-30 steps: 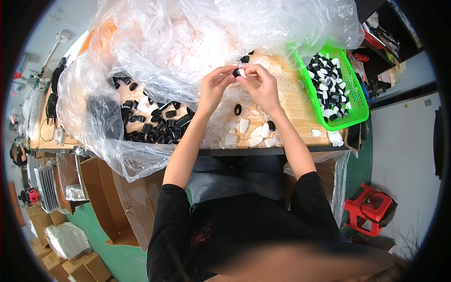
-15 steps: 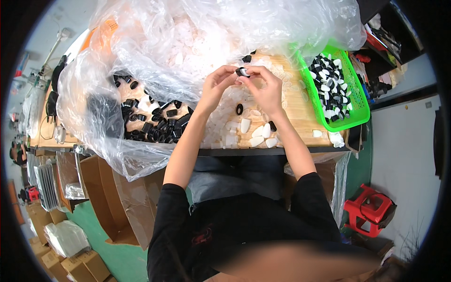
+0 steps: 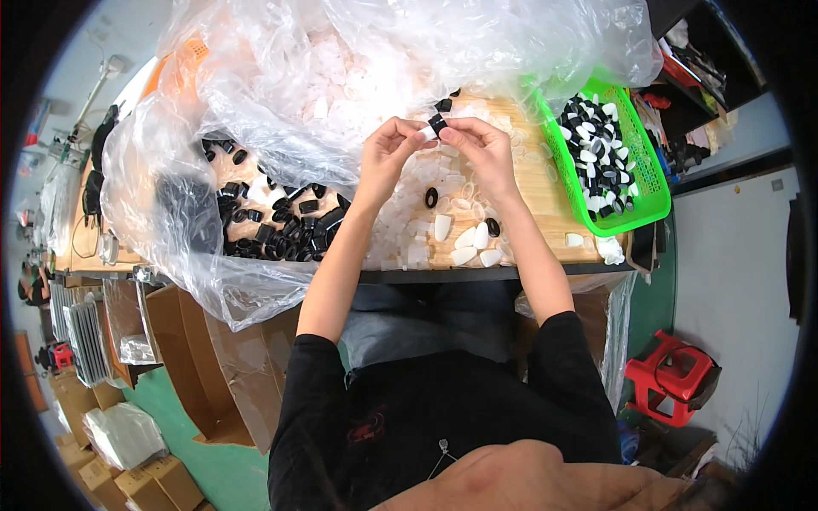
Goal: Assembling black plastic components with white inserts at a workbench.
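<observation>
Between my fingertips, above the middle of the table, is a small black ring-shaped plastic piece [image 3: 437, 124] with a white part [image 3: 428, 134] at its left side. My left hand [image 3: 390, 159] pinches the white part. My right hand [image 3: 487, 159] grips the black piece with thumb and fingers; the fingertips partly cover both. Just below the hands lie a black oval ring [image 3: 431, 198], several white tapered caps [image 3: 464, 238] and a black oval piece [image 3: 492, 227]. Clear rings [image 3: 477, 211] and translucent plastic pieces [image 3: 392, 223] are scattered around them.
A green basket [image 3: 652, 200] of black and white parts stands at the right. Black parts [image 3: 294, 232] lie at the left inside a large clear plastic bag [image 3: 141, 183]. Plastic sheeting [image 3: 503, 38] drapes the back. Below are cardboard boxes [image 3: 192, 366] and a red stool [image 3: 669, 375].
The held piece has turned: its white part, at the right before, now points left toward my left hand. Both hands have shifted slightly, staying close together.
</observation>
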A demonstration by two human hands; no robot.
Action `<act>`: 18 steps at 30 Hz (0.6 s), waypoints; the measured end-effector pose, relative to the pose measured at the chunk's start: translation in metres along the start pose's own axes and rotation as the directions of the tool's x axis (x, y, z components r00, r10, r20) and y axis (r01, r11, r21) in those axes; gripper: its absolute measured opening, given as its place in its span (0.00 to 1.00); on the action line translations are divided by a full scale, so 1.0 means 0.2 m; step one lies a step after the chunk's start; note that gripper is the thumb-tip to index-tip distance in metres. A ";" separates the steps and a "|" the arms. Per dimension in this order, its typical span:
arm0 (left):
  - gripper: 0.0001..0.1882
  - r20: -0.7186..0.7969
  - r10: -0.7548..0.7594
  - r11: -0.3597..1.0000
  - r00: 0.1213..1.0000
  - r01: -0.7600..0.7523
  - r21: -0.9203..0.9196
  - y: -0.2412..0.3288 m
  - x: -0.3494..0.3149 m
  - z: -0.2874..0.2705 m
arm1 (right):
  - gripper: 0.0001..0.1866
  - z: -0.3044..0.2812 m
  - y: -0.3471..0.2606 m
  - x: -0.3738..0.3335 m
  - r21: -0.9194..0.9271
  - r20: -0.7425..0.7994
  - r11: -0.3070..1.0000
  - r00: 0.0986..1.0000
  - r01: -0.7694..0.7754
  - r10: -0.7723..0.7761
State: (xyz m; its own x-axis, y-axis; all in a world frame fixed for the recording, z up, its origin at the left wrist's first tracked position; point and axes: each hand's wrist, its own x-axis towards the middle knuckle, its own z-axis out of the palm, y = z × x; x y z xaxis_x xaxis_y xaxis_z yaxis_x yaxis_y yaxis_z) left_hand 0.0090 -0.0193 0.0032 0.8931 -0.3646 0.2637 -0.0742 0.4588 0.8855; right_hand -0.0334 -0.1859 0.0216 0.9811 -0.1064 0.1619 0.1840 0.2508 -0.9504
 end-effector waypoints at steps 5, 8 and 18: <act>0.02 0.012 0.051 0.999 0.999 -0.051 -0.004 0.00 0.00 -0.01 | 0.09 0.00 0.01 0.01 0.018 0.000 1.000 1.000 -0.023 0.023; 0.03 0.023 -0.088 0.985 0.996 0.090 -0.147 0.04 0.01 -0.01 | 0.10 -0.01 0.01 0.02 0.064 -0.006 0.998 1.000 -0.007 0.008; 0.06 0.044 -0.048 0.979 0.998 0.038 0.199 0.02 0.00 0.00 | 0.09 -0.01 0.02 0.02 0.009 0.048 0.999 0.998 -0.048 0.048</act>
State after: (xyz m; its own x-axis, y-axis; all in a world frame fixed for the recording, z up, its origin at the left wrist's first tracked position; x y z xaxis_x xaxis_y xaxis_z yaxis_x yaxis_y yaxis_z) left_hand 0.0083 -0.0167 0.0068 0.8754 -0.4211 0.2372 -0.1265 0.2741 0.9534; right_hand -0.0299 -0.1881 0.0182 0.9905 -0.0480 0.1287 0.1369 0.2647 -0.9546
